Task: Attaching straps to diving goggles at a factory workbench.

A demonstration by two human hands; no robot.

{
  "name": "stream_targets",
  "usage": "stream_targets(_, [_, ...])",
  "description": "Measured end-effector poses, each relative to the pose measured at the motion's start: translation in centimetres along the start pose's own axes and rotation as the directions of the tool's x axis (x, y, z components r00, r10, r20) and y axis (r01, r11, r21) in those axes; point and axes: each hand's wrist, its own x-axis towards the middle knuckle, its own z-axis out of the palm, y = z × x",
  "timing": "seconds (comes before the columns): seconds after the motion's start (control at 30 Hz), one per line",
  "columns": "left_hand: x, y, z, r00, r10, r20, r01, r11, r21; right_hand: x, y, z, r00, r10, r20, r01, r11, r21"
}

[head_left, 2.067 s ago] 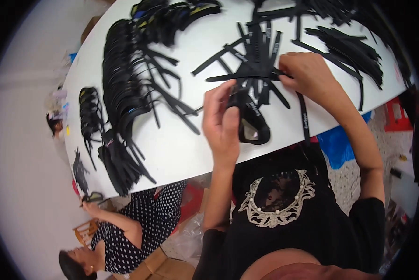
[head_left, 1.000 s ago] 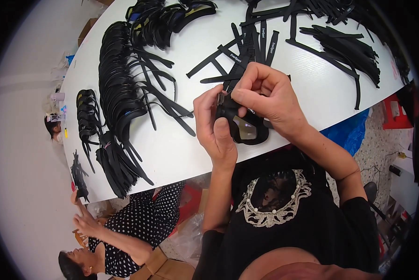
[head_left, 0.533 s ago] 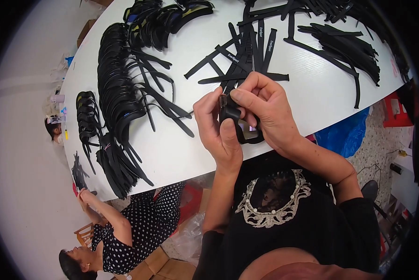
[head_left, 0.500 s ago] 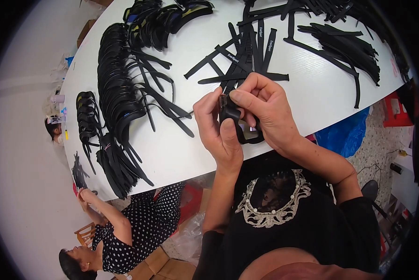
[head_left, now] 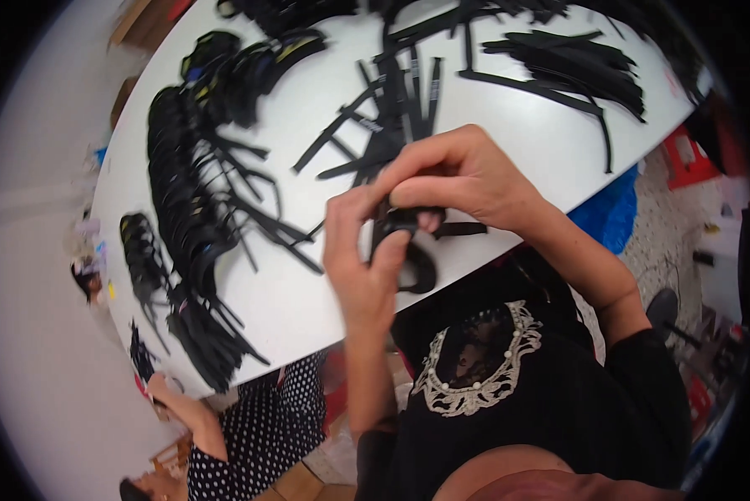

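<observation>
Between my hands, over the table's front edge, is a pair of black goggles. My left hand is closed round their left side, thumb in front. My right hand pinches at their top, its fingertips meeting those of the left; what lies in the pinch is hidden. A black strap end sticks out below my right hand. Just beyond, loose black straps lie crossed on the white table. Motion blurs the fingers and the goggles a little.
A long row of nested black goggles fills the table's left, with a shorter row and a strap bundle beside it. More straps are piled far right. A co-worker in polka dots sits at left. A blue bag hangs below the right edge.
The view has shifted, so the table's things sit further left. My right hand has moved over the top of the goggles, fingers closer to my left hand. The goggles have turned and the lens no longer shows.
</observation>
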Motion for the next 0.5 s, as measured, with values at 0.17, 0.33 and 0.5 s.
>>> stream_targets(0.17, [1.1,1.1,-2.3,0.946,-0.236,0.224,0.252,0.967,-0.047,-0.1,0.7,-0.6,0.999,-0.026,0.026,0.028,0.998,-0.06])
stream_targets(0.33, [1.9,0.9,-0.8,0.897,-0.38,0.227,0.425,0.881,-0.207,0.1,2.7,0.2,0.932,-0.337,-0.132,0.254,0.87,-0.423])
stream_targets(0.5, [2.1,0.5,0.4,0.885,-0.41,0.221,0.442,0.889,-0.12,0.9,3.1,-0.3,0.924,-0.302,-0.234,0.18,0.885,-0.428])
